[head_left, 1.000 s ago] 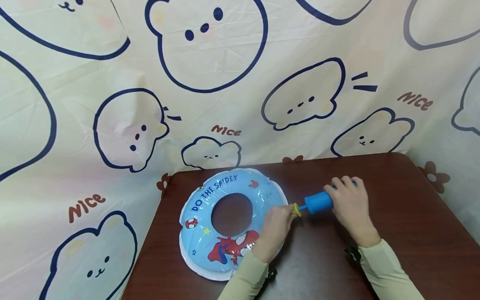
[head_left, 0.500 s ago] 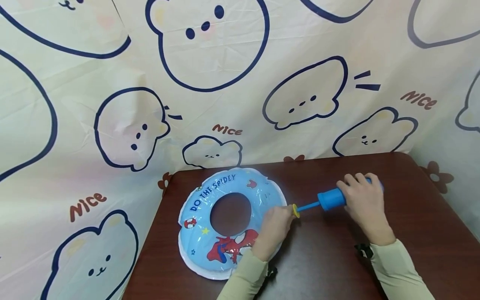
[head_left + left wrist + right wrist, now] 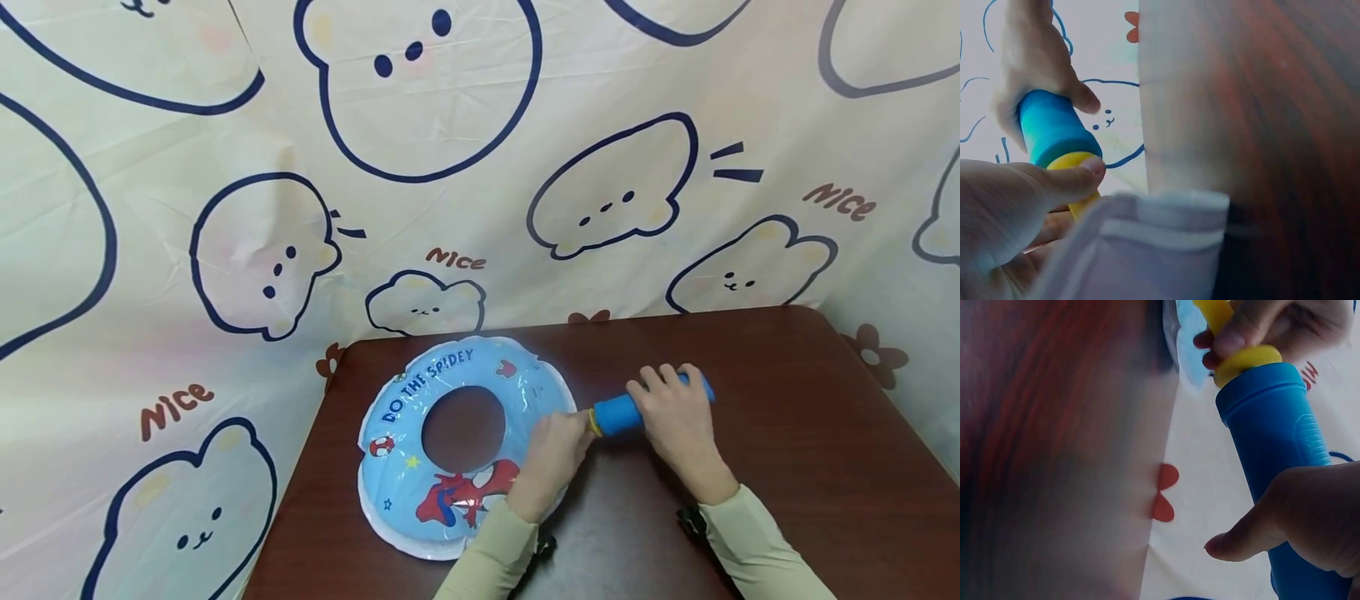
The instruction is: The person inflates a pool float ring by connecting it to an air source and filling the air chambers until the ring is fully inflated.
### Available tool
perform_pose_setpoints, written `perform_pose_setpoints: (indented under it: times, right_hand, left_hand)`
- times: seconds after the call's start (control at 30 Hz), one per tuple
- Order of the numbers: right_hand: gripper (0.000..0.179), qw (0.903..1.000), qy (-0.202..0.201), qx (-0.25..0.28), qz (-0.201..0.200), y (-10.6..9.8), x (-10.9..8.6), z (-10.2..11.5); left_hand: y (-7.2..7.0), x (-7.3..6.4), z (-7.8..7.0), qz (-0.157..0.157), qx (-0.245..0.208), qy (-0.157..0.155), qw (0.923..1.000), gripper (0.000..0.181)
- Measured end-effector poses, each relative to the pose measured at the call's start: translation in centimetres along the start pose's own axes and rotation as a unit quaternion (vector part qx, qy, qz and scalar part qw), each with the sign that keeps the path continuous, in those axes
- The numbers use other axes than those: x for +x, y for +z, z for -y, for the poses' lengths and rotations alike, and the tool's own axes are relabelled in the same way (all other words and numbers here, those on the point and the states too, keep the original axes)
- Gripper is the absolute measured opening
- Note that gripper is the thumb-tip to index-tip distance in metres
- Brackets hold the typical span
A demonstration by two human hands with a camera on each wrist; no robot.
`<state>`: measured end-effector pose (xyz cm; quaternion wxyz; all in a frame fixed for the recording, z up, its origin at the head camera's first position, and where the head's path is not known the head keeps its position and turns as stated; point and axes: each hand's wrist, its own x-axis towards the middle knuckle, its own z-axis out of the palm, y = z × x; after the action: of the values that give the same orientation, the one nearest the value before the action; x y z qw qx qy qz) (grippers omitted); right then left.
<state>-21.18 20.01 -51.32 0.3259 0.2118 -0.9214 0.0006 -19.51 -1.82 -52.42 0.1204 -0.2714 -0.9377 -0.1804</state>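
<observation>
A blue hand air pump [image 3: 618, 415] with a yellow end piece [image 3: 1247, 364] points at the right edge of a blue inflatable swim ring [image 3: 397, 500]. My right hand [image 3: 678, 423] grips the pump's blue barrel; in the right wrist view its thumb stands off the side. My left hand [image 3: 557, 450] lies over the ring's right edge and pinches the yellow piece, thumb on top in the left wrist view. The barrel sits right against the yellow disc, with no rod showing. The ring carries "DO THE SPIDEY" lettering and a red figure. My left hand hides the yellow tip.
The ring lies on the left part of a dark brown wooden table [image 3: 817, 433]. Behind the table hangs a pale cloth [image 3: 480, 217] with bear drawings. Dark straps sit at both wrists, below light green sleeves [image 3: 757, 542].
My right hand first drew the barrel out to the right, baring the blue rod, then pushed it back left against the yellow disc. My left hand stays nearly still.
</observation>
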Motion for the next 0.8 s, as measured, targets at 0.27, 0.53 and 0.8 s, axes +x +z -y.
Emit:
perform_pose_setpoints:
  times: [0.27,0.53,0.8]
  right_hand:
    - [0.053,0.999,0.009,0.029,0.031,-0.6,-0.3,-2.2]
    - [0.06,0.9972,0.062,0.018,0.037,-3.9,-0.9,-7.6]
    - [0.063,0.9991,0.039,-0.001,0.018,-3.8,-0.6,-6.6]
  left_hand:
    - [0.1,0.0,0.4,-0.006,-0.031,0.002,0.9995,0.014]
    - [0.0,-0.1,0.6,-0.005,-0.027,0.005,0.9996,0.013]
    - [0.0,-0.1,0.3,-0.006,-0.015,0.007,0.9998,0.02]
